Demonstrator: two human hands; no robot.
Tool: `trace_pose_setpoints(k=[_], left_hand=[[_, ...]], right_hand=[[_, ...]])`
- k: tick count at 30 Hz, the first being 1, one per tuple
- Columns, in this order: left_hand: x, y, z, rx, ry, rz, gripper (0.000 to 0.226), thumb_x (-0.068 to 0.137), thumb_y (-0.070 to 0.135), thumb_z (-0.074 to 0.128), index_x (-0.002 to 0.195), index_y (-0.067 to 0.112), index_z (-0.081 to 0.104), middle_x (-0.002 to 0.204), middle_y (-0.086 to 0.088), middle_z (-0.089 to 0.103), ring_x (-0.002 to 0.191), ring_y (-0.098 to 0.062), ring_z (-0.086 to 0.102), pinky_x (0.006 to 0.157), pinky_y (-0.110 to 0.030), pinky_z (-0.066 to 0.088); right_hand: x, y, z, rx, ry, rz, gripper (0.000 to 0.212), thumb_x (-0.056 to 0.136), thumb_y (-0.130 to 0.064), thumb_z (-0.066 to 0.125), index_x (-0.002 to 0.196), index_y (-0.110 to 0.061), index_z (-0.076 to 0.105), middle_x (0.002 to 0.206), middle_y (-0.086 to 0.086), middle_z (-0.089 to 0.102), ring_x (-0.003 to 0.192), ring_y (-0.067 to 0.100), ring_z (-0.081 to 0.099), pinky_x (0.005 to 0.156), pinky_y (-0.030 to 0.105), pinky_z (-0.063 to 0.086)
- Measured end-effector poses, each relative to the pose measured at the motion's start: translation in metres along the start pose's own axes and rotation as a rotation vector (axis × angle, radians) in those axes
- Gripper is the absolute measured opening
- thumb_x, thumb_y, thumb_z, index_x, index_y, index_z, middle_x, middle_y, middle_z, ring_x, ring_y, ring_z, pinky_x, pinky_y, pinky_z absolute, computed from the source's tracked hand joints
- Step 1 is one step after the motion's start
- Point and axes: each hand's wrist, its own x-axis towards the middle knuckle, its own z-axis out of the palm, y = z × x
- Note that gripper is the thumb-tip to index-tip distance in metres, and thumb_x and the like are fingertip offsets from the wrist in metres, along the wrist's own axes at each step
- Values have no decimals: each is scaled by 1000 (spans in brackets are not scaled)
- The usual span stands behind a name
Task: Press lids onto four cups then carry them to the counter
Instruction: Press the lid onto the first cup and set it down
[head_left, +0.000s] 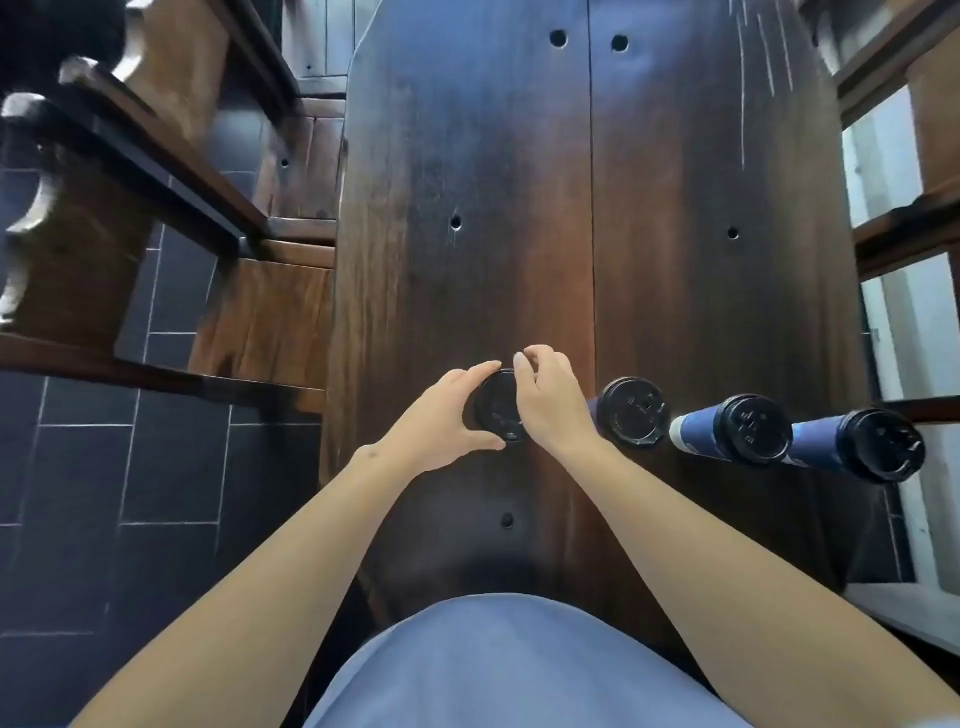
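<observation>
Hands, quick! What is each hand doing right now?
Left hand: fingers and thumb curled round the round black plastic lid on the leftmost cup.
Right hand: fingers curled over the same lid's right edge, gripping it.

The embossed marks on the black lids (632, 410) are too small to read.

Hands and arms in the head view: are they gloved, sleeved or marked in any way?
Both the left hand and the right hand are bare, with no gloves, rings or watch visible. Forearms are uncovered to the frame edge. A light blue garment covers the torso.
</observation>
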Motion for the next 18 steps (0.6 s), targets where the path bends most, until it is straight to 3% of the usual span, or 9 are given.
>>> trace_pose_setpoints(k=[3, 7, 14, 18], left_hand=[[3, -6, 1, -17, -9, 25, 99, 80, 35, 91, 162, 38, 34, 155, 9, 53, 138, -13, 52, 115, -33, 44], [1, -13, 5, -84, -3, 23, 97, 82, 36, 90, 161, 43, 36, 154, 14, 54, 125, -5, 54, 101, -22, 40], [-12, -23, 8, -110, 51, 26, 94, 82, 31, 91, 160, 42, 40, 153, 13, 57, 121, -1, 54, 102, -19, 41], [-20, -32, 12, -118, 83, 25, 88, 84, 31, 91, 158, 40, 43, 152, 14, 58, 121, 0, 55, 101, -16, 41]], right_hand=[[7, -3, 6, -28, -6, 25, 39, 108, -46, 33, 124, -20, 56, 126, 5, 55, 109, 22, 59, 98, 45, 52], [11, -1, 16, -61, -32, 35, 43, 108, -47, 28, 120, -18, 58, 119, 4, 59, 103, 17, 58, 95, 42, 54], [8, 0, 30, -69, -30, 19, 38, 109, -47, 25, 102, -23, 52, 105, 1, 60, 96, 16, 58, 80, 31, 45], [5, -5, 37, -77, 2, 40, 39, 109, -47, 24, 99, -21, 52, 101, 0, 61, 94, 17, 60, 80, 34, 49]])
